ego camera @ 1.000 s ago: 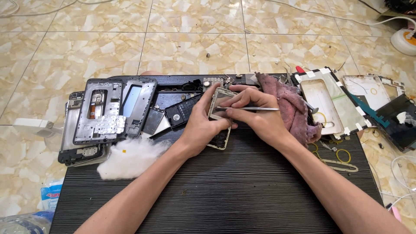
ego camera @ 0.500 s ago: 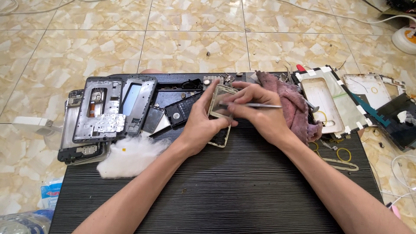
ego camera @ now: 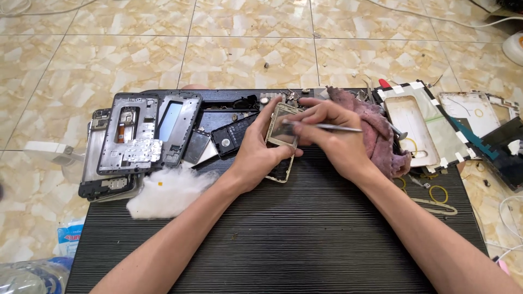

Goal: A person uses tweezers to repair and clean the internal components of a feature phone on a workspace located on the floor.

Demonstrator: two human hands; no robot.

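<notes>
On the black ribbed mat [ego camera: 283, 239], the left hand [ego camera: 259, 155] has its fingers closed around a gold phone frame [ego camera: 281, 142], tilted near the mat's far edge. Touching it, the right hand [ego camera: 332, 139] pinches metal tweezers [ego camera: 327, 127]. White cotton [ego camera: 166, 191] lies beside.

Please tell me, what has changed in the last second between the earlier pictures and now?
Very little. The right hand tilted the metal tool slightly, its tip staying on the phone frame. The left hand kept its hold on the frame, and nothing was let go. The cotton, the cloth and the phone parts on the black mat stayed in place.
</notes>
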